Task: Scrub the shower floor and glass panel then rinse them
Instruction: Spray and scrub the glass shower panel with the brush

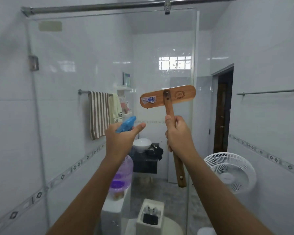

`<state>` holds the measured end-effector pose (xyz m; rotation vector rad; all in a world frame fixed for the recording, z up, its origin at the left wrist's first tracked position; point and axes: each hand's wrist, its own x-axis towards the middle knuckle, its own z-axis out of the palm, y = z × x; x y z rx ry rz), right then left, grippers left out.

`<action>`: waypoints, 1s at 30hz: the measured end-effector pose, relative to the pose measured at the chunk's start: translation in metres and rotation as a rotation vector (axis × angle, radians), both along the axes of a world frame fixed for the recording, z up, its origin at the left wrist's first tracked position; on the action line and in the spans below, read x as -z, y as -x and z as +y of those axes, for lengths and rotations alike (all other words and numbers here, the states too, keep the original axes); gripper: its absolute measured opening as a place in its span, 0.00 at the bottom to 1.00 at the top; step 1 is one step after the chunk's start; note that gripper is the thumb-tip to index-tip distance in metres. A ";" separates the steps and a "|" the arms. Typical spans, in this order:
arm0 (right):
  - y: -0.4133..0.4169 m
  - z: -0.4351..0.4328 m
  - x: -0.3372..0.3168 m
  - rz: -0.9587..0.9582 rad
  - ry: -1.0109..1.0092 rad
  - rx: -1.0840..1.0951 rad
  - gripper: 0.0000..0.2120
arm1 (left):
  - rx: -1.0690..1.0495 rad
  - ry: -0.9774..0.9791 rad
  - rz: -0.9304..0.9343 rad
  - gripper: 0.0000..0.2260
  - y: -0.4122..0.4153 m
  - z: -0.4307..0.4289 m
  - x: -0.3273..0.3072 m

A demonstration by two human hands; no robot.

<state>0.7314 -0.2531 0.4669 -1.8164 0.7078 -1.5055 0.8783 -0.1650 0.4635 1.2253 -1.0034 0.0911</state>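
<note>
The clear glass panel (92,68) stands upright right in front of me, hung from a steel rail. My right hand (178,134) grips the handle of a wooden scrub brush (168,99), whose flat wooden head is raised against the glass at chest height. My left hand (122,139) holds a spray bottle with a blue trigger head (126,126) and a purple body (122,177), its nozzle pointing toward the glass. The shower floor is out of view.
Through the glass I see a striped towel (98,114) on a bar, a white basin (142,145) on a dark counter, and a toilet tank (150,216) below. A white fan (231,172) and a dark doorway (222,111) are at the right.
</note>
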 end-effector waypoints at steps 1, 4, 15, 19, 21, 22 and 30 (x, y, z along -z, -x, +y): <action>-0.002 0.002 -0.001 0.003 -0.001 0.004 0.13 | -0.002 0.012 0.004 0.12 0.000 0.001 0.000; -0.005 0.006 -0.001 0.017 -0.008 0.007 0.13 | 0.023 0.027 -0.003 0.13 -0.003 0.001 0.001; -0.015 0.007 0.000 0.042 0.002 0.038 0.14 | -0.039 0.049 0.009 0.18 -0.011 0.001 0.002; -0.027 0.000 -0.007 0.044 0.013 0.039 0.15 | -0.076 0.049 -0.030 0.12 -0.017 -0.002 0.004; -0.037 -0.007 -0.007 0.042 0.010 0.050 0.15 | -0.101 0.051 -0.044 0.09 -0.019 -0.004 0.006; -0.041 -0.010 -0.003 0.051 0.010 0.066 0.16 | -0.109 0.049 -0.045 0.08 -0.019 -0.005 0.006; -0.041 0.003 0.137 0.073 -0.095 0.057 0.17 | -0.120 0.014 -0.090 0.08 -0.029 -0.012 0.031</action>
